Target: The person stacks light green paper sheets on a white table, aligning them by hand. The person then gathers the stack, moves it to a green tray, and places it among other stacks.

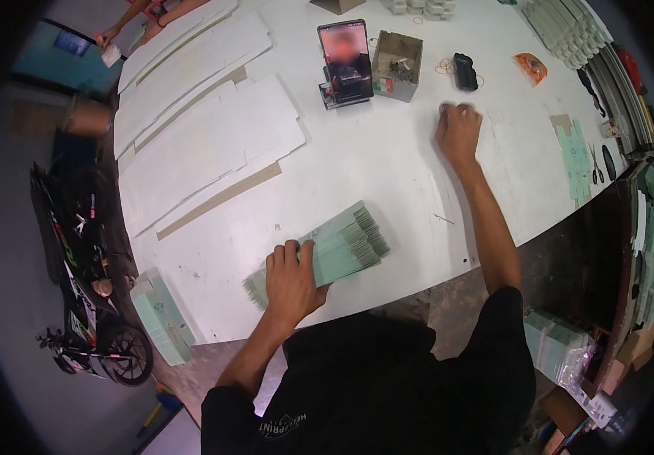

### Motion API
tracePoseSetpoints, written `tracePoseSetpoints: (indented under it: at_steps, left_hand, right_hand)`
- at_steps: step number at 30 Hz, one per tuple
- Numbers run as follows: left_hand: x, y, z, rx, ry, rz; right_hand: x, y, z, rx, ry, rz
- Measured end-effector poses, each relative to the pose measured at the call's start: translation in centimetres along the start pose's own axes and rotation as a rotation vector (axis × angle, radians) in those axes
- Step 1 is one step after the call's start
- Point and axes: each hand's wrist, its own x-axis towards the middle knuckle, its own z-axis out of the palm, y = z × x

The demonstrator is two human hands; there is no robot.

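A stack of flat, pale green folded cartons (334, 250) lies slanted on the white table near my body. My left hand (293, 282) grips its left part from above, fingers over the top. The stack's right end shows several layered, notched edges. My right hand (460, 130) reaches out over the table with its fingers curled in. Whatever it may hold is hidden. Just beyond it are a black oblong object (464, 72) and thin rubber bands (444, 67).
Large white sheets (213, 144) cover the table's left side. A phone (346, 64) stands beside a small open box (397, 67). Scissors (595, 165) and a green carton blank (573, 158) lie at right. Another person's hands (111, 36) show far left. A motorbike (88, 303) stands left.
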Motion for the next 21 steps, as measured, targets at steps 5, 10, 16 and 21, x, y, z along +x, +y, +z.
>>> tracePoseSetpoints:
  at_steps: [5,10,16,21]
  left_hand:
    - [0.4,-0.8,0.8,0.011,0.101,0.107]
    - [0.8,-1.4,0.0,-0.019,-0.069,0.04]
    - [-2.3,-3.2,-2.6,-0.445,0.06,-0.011]
    - [-5.0,-3.2,-1.9,-0.668,0.103,-0.019]
  right_hand:
    - [-10.1,-5.0,-4.4,0.364,-0.194,-0.23]
    - [-12.6,-8.9,-10.1,0.837,-0.515,0.251]
    - [-13.6,-9.7,-18.3,1.16,-0.716,0.426]
    - [-10.5,-12.8,-23.0,1.03,-0.59,-0.163]
